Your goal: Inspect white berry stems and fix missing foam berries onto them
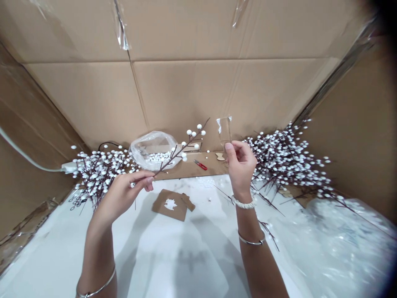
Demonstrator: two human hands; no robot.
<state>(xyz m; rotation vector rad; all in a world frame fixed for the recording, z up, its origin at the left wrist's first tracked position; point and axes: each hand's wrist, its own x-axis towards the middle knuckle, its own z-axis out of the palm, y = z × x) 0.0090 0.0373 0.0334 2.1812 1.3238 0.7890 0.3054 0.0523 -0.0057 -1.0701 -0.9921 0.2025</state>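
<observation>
Left hand [124, 190], left of center: thumb and fingers pressed together, pinching the lower stem of a brown branch [177, 154] that bears white berries; the branch slants up to the right, its bare tip near mid-frame. Right hand [243, 165], right of center: fingers curled in, thumb closed toward the index finger beside the lower end of a clear strip [225, 130] with white, ragged upper corners; cannot tell whether the strip is gripped or lies behind the thumb. Right wrist carries a white band [244, 203] and, lower down, a silver bangle [252, 241]. Bench [149, 265] is white, with a cardboard ledge at its far edge. On the ledge: an open clear bag [135, 151] with white balls [159, 157] inside, left of center, and a red-handled tool [201, 165] near the middle. A brown cardboard piece [158, 203] with a white patch lies on the bench between the forearms. Bundles of berried branches stand off to both sides: left bundle [104, 165] beside a white cord, right bundle [282, 153] beyond the right hand. Crumpled clear plastic [341, 252] covers the lower right. Cardboard walls [186, 91] rise behind and at both sides; tape shows at upper left.
</observation>
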